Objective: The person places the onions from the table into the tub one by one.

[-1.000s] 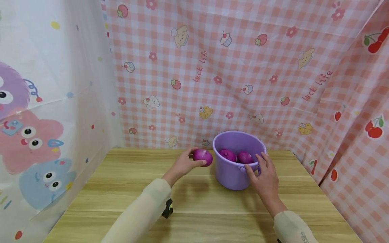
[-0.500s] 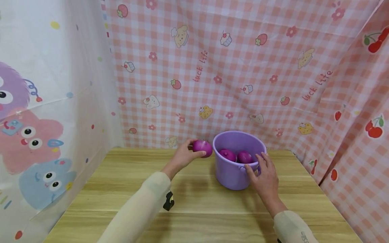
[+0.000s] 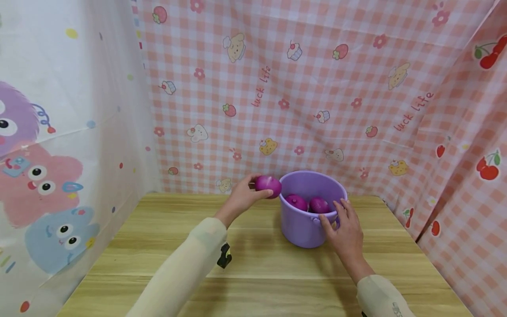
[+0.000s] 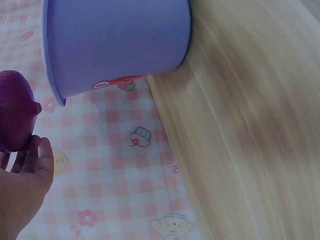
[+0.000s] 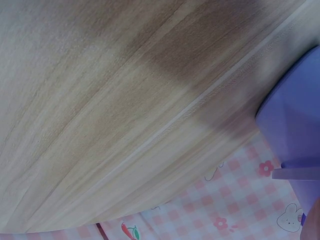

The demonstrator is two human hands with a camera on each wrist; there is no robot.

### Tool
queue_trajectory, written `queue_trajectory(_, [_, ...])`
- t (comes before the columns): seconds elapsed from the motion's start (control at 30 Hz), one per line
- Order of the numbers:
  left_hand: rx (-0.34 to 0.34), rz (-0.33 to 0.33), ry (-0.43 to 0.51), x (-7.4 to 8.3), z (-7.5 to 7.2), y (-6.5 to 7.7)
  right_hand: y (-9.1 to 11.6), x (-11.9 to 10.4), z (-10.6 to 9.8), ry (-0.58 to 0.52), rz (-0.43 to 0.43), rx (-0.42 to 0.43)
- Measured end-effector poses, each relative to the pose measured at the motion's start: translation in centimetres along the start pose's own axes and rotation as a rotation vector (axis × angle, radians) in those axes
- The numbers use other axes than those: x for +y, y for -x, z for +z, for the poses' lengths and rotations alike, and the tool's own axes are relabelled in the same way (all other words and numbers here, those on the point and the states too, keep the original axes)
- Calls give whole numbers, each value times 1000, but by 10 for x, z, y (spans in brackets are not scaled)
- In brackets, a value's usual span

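Observation:
A red onion [image 3: 268, 187] is held in my left hand [image 3: 244, 197], thumb on its near side and fingers behind. It hangs in the air at the left rim of a purple bucket [image 3: 303, 231], partly overlapping that rim in the head view. In the left wrist view the onion [image 4: 16, 111] is apart from the bucket [image 4: 117, 42]. Inside the bucket lie two more onions, a left one [image 3: 296, 202] and a right one [image 3: 318, 205]. My right hand [image 3: 346, 233] grips the bucket's right front rim, next to the handle joint.
The bucket stands upright towards the back of a wood-grain table [image 3: 277, 286]. Behind it hangs a pink checked cloth [image 3: 253, 88], with a white cartoon cloth [image 3: 115, 110] at the left. A black strap piece [image 3: 224, 256] shows under the left sleeve.
My left hand has raised the onion and then brought it right, closer to the bucket's rim. The right hand and the bucket stay where they were.

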State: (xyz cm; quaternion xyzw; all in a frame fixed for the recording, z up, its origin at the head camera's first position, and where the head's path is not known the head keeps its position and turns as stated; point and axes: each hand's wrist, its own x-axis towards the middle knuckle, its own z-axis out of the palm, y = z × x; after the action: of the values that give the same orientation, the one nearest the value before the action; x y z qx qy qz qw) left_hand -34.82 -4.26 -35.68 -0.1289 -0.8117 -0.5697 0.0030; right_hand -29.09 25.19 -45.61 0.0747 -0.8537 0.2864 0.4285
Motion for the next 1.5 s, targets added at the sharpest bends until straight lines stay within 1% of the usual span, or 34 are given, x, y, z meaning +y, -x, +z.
queue_trajectory(0.27, [-8, 4, 17, 10, 5, -4, 0, -1, 0, -1, 1, 1])
queue_trajectory(0.43, [-15, 27, 32, 14, 11, -10, 0, -1, 0, 6, 2, 1])
queue_trajectory(0.6, [-25, 48, 34, 22, 18, -13, 0, -1, 0, 6, -5, 3])
queue_trajectory(0.83, [-49, 64, 56, 33, 32, -18, 0, -1, -1, 5, 0, -4])
queue_trajectory(1.03, [-52, 82, 32, 42, 44, -19, 0, 0, 0, 8, 12, -16])
queue_trajectory(1.2, [-62, 74, 20, 44, 56, -20, -1, -1, -2, 12, 24, -35])
queue_trajectory(1.37, [-70, 60, 3, 45, 68, -21, 0, -1, -2, 12, 21, -34])
queue_trajectory(1.5, [-80, 69, -5, 46, 77, -20, 0, -2, -2, 11, 13, -26])
